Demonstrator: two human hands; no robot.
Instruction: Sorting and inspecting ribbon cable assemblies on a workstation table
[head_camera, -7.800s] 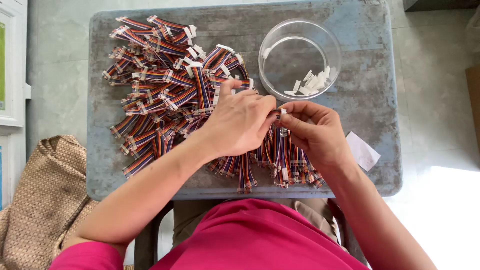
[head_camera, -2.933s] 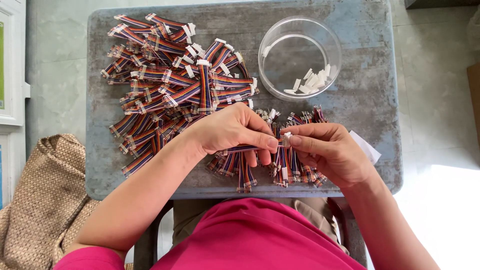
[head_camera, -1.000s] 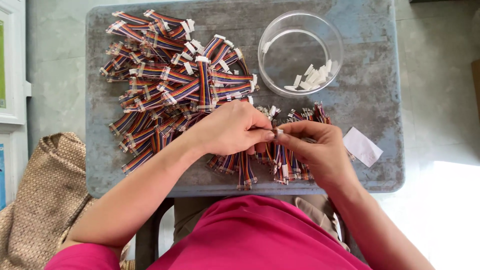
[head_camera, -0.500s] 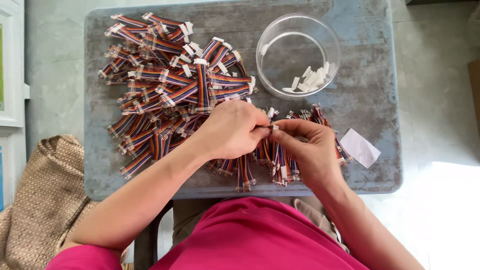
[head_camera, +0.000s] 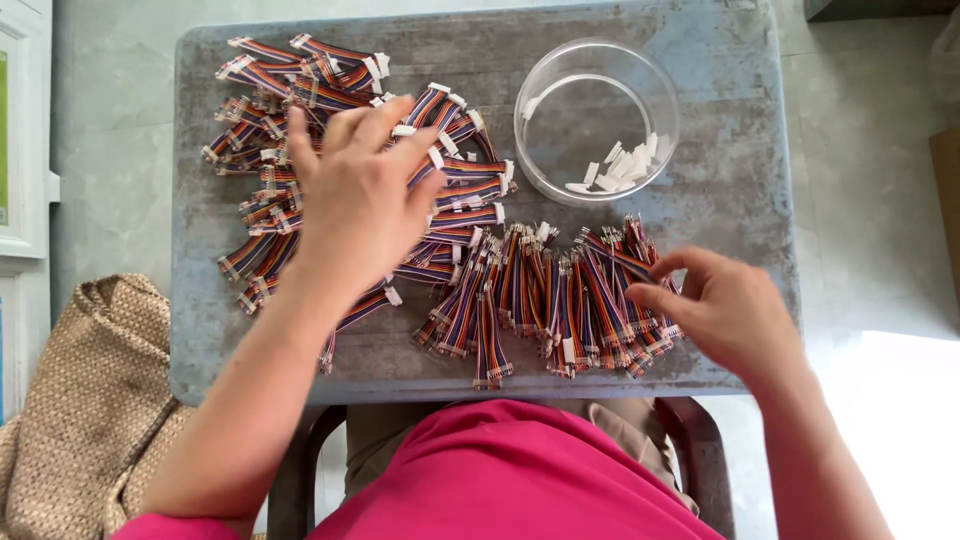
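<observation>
Status, bowl (head_camera: 597, 120) as ref: clear round bowl sits at the far right of the desk (head_camera: 735, 170), holding only a small heap of white connector housings (head_camera: 620, 168) against its near-right wall, most of its floor bare. Two cable groups. Big loose pile (head_camera: 300, 120) of rainbow ribbon cables left of the bowl, most w/ white plugs on the ends; that reads as the unworked stock and it's the larger share. Smaller fanned row (head_camera: 545, 300) just near-side of the bowl, along the desk's near edge, ends look mostly bare/pinned, so prob the finished lot. Judging by that split, well under half done, lots left. Left hand (head_camera: 350, 195) is spread flat, fingers splayed, resting on top of the big pile left of the bowl, not pinching anything I can see. Right hand (head_camera: 730, 310) is near-right of the bowl at the right end of the fanned row, thumb and forefinger curled toward each other on the outermost cables; whether it actually pinches one, can't tell. Hidden: cables under the left palm, cable ends under the right hand, exact housing count (too small), and which row ends have plugs. Woven bag (head_camera: 85, 400) far left of the bowl, off the desk, cut by frame.
</observation>
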